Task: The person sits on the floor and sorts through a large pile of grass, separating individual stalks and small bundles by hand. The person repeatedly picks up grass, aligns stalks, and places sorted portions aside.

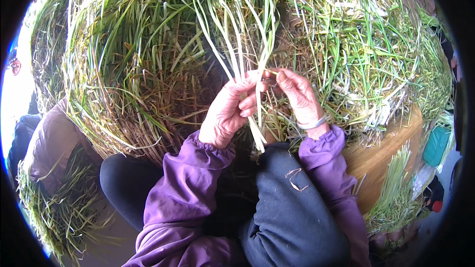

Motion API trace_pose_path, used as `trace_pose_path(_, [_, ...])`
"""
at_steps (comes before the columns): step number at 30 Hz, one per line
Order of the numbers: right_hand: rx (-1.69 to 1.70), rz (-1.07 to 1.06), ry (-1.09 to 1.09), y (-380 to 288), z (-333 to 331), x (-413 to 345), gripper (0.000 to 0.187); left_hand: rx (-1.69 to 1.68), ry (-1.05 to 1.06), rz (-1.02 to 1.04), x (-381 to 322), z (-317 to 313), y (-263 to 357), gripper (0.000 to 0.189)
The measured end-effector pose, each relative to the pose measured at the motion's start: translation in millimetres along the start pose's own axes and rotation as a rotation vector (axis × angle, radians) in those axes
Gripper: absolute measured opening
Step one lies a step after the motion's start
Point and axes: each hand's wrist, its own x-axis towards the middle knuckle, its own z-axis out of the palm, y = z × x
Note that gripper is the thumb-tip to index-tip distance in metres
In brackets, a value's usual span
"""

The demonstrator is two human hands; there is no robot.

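My left hand [235,105] is closed around several long green stalks with pale lower ends [256,133], which hang below it over my lap. Their leaves spread upward and away from me. To the right, my right hand [293,92] pinches a thin yellowish leaf [272,71] of the plants between thumb and fingers, close to the left fingertips. Beyond both hands lies a large heap of long green plants [137,52] with brownish lower stems. More loose greens and pale stalks [356,44] are piled at the right.
A wooden board [386,155] lies at the right, with a bunch of trimmed pale-green stalks [395,174] next to it. A teal object [436,146] is at the far right. Loose leaves [55,207] lie at the lower left, near another person's clothed leg [55,137].
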Motion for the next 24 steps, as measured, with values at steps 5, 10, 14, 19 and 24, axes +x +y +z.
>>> trace_pose_path(5, [0.497, 0.121, 0.027, 8, 22, -2, 0.03, -0.007, 0.105, -0.011, -3, 3, -12, 0.016])
trace_pose_path(10, [0.577, 0.151, 0.126, 7, 24, -4, 0.023, 0.198, 0.188, 0.113, -7, 11, -18, 0.019])
trace_pose_path(14, [0.421, -0.009, 0.168, -1, 25, -3, 0.018, 0.456, 0.208, 0.227, -10, 22, -20, 0.02])
trace_pose_path(19, [0.848, -0.074, 0.225, -13, 25, -9, 0.016, 0.57, 0.205, 0.441, -26, 42, -1, 0.016])
trace_pose_path(24, [0.672, -0.149, 0.192, -31, 38, -25, 0.011, 0.59, 0.257, 0.424, -45, 65, 9, 0.019])
